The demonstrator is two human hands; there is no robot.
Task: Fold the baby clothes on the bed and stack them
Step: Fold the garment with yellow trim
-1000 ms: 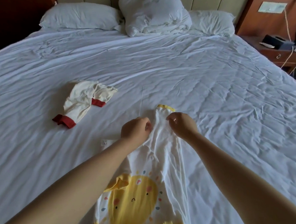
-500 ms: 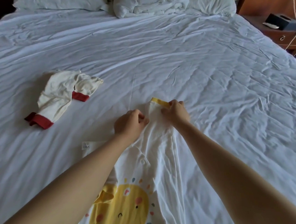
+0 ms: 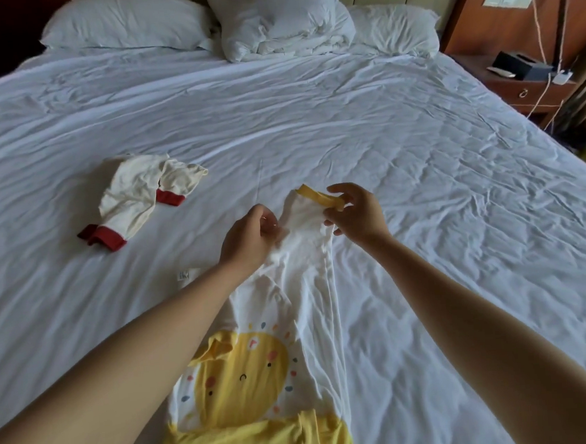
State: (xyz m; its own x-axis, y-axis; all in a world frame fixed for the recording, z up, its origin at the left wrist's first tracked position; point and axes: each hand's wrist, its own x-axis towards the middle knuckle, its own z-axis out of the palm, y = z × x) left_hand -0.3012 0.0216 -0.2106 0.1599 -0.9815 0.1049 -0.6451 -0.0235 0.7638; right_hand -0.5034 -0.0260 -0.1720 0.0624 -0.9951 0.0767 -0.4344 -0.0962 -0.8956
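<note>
A white baby romper [image 3: 299, 290] with a yellow sun print and yellow trim lies lengthwise on the white bed [image 3: 419, 179], its yellow-cuffed leg pointing away from me. My left hand [image 3: 251, 236] pinches the left edge of that leg. Just below the yellow cuff, my right hand [image 3: 354, 214] pinches the leg's right edge and holds it slightly off the sheet. A crumpled cream garment with red cuffs [image 3: 139, 197] lies on the bed to the left, apart from both hands.
Pillows [image 3: 125, 22] and a bunched duvet [image 3: 279, 20] lie at the head of the bed. A wooden nightstand [image 3: 523, 84] with a black box and cables stands at the right. A small white tag [image 3: 185, 274] rests on the sheet near my left forearm.
Both hands have raised the cuffed end of the romper leg off the sheet, and my right hand's fingers have spread at the yellow cuff. The view tilted back up toward the pillows.
</note>
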